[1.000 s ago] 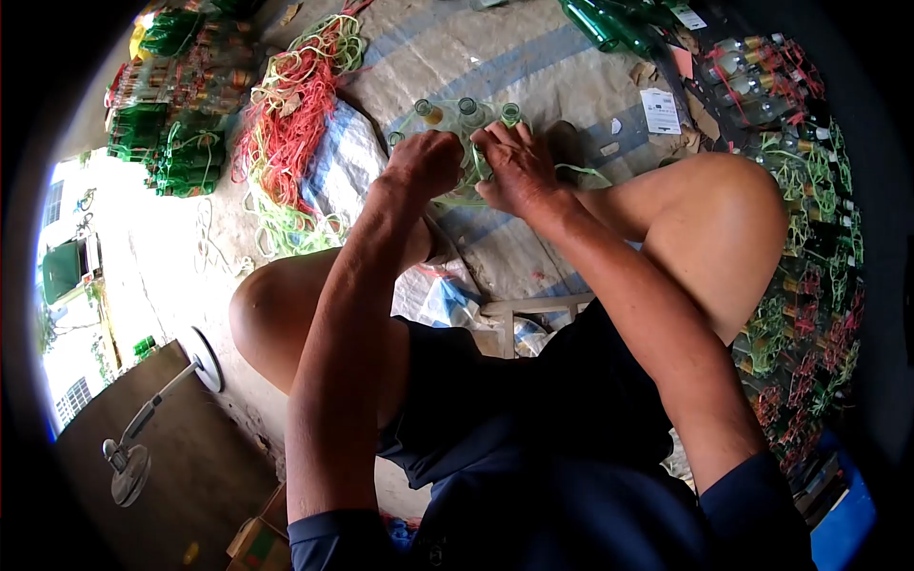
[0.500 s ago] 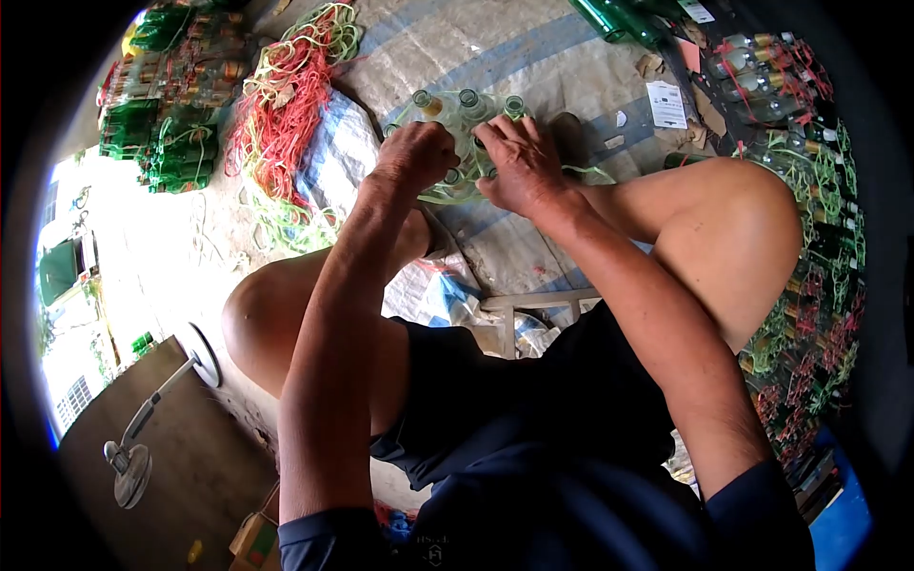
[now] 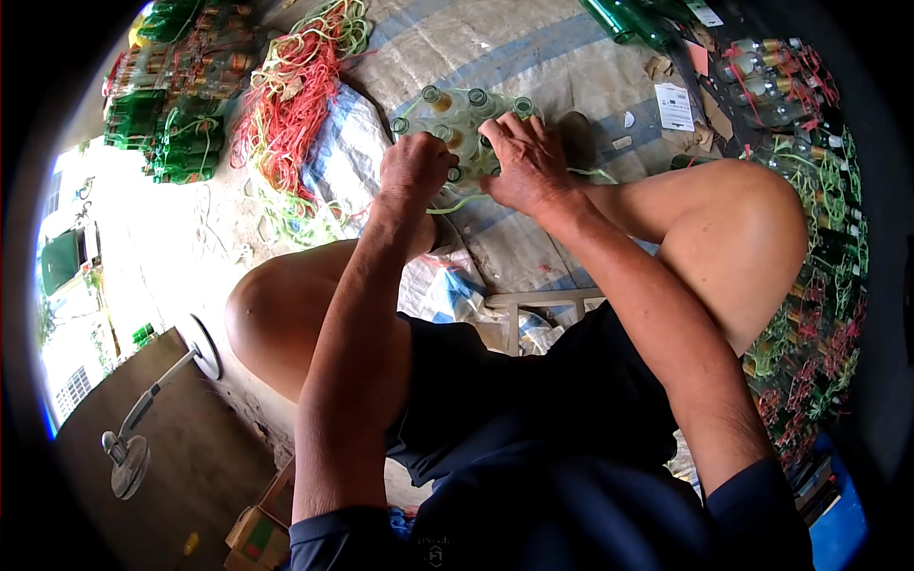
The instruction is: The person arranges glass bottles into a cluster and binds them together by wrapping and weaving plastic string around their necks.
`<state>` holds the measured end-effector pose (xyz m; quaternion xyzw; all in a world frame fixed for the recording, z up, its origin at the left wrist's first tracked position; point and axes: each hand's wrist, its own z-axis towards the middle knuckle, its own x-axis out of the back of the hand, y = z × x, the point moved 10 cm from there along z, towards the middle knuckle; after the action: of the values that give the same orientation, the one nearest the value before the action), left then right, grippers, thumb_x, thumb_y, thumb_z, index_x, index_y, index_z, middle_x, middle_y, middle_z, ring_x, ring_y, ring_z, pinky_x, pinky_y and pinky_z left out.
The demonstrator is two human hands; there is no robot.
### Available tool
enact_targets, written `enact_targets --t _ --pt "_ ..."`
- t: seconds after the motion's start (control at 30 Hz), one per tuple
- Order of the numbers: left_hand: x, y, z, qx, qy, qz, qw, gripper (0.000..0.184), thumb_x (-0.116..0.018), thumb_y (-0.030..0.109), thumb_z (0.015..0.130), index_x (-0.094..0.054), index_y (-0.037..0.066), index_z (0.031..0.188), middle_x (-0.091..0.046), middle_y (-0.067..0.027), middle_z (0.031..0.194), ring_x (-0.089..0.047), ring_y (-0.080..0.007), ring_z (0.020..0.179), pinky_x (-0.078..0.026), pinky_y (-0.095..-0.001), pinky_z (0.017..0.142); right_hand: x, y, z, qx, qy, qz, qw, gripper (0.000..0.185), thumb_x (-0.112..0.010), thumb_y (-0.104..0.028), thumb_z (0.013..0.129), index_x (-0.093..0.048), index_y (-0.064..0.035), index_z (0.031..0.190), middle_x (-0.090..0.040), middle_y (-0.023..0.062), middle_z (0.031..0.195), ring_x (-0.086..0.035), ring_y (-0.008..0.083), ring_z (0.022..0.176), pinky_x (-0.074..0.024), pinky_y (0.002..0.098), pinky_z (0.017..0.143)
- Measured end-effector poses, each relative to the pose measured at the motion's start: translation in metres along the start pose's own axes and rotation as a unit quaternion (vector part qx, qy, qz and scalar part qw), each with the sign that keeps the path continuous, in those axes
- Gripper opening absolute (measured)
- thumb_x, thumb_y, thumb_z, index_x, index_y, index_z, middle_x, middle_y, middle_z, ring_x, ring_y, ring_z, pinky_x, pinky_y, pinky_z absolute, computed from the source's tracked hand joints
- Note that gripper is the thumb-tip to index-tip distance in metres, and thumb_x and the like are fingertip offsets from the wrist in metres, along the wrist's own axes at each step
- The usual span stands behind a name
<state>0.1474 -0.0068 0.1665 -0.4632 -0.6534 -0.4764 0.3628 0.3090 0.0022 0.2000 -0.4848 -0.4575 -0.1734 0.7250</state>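
A cluster of clear glass bottles point(image 3: 444, 127) stands upright between my feet, their open mouths facing up. Pale green plastic cord point(image 3: 459, 206) runs around the near side of the cluster. At its left, my left hand point(image 3: 415, 169) is closed in a fist beside the bottle necks; whatever its fingers pinch is hidden. My right hand point(image 3: 526, 164) curves over the right-hand bottles, fingers a little apart and bent around the necks, thumb toward the middle. A loose end of the cord sticks out to the right of that wrist.
Red and green cord lies in a heap point(image 3: 303, 90) at the upper left. Tied bundles of green bottles point(image 3: 164, 128) stand beyond it, and more bundles point(image 3: 809, 238) line the right side. Loose green bottles point(image 3: 628, 21) lie at the top. A pedestal fan point(image 3: 129, 466) is at lower left.
My left hand has shifted slightly down, uncovering more bottles at the left. The right hand stays over the bottles, its fingers a little moved. The whole view has shifted slightly.
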Motion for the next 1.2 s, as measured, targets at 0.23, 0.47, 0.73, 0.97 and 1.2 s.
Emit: enact_targets --t 0.23,0.47,0.73,0.97,1.2 --pt "-0.009 -0.015 -0.016 0.055 0.039 -0.035 0.997 0.025 -0.074 0.034 0.088 -0.081 0.01 0.09 -0.076 -0.0196 0.088 -0.075 -0.0412 0.087 -0.06 -0.0511 0.081 -0.01 -0.002 0.005 -0.017 0.022 -0.027 0.999 0.051 -0.085 -0.027 0.074 -0.062 -0.013 0.117 -0.063 0.0118 0.116 -0.056 0.0375 0.113 -0.0445 0.0505 0.097" --pt "-0.006 -0.017 -0.034 0.054 0.107 -0.065 0.991 0.023 -0.071 0.028 0.09 -0.079 0.006 0.088 -0.074 -0.0219 0.085 -0.073 -0.0448 0.082 -0.058 -0.0528 0.076 -0.017 0.003 0.008 -0.029 0.036 -0.043 0.998 0.056 -0.091 -0.034 0.07 -0.063 -0.012 0.113 -0.064 0.0123 0.111 -0.056 0.0381 0.11 -0.0455 0.0511 0.097" --pt "0.001 -0.013 -0.056 0.122 0.189 -0.107 0.969 0.022 -0.069 0.023 0.09 -0.078 0.003 0.092 -0.073 -0.0245 0.087 -0.071 -0.0461 0.081 -0.057 -0.0512 0.074 -0.019 0.003 0.007 -0.04 0.012 -0.052 0.998 0.055 -0.09 -0.035 0.07 -0.064 -0.0124 0.112 -0.063 0.0127 0.118 -0.053 0.0378 0.117 -0.0426 0.0566 0.099" --pt "-0.005 -0.018 -0.086 0.184 0.272 -0.21 0.921 0.021 -0.068 0.017 0.089 -0.077 -0.001 0.096 -0.076 -0.0237 0.089 -0.075 -0.0415 0.082 -0.058 -0.0461 0.077 -0.021 0.003 0.008 -0.062 -0.003 -0.081 0.995 0.062 -0.091 -0.039 0.071 -0.065 -0.0139 0.122 -0.061 0.0098 0.122 -0.053 0.0367 0.119 -0.0453 0.055 0.099" --pt "-0.023 -0.028 -0.101 0.248 0.27 -0.297 0.881 0.024 -0.072 0.016 0.09 -0.077 -0.006 0.101 -0.077 -0.0183 0.085 -0.074 -0.0275 0.075 -0.057 -0.0398 0.074 -0.016 0.0 0.007 -0.059 0.011 -0.086 0.995 0.063 -0.093 -0.038 0.068 -0.066 -0.0147 0.12 -0.063 0.0072 0.119 -0.054 0.0347 0.118 -0.0484 0.0522 0.097"
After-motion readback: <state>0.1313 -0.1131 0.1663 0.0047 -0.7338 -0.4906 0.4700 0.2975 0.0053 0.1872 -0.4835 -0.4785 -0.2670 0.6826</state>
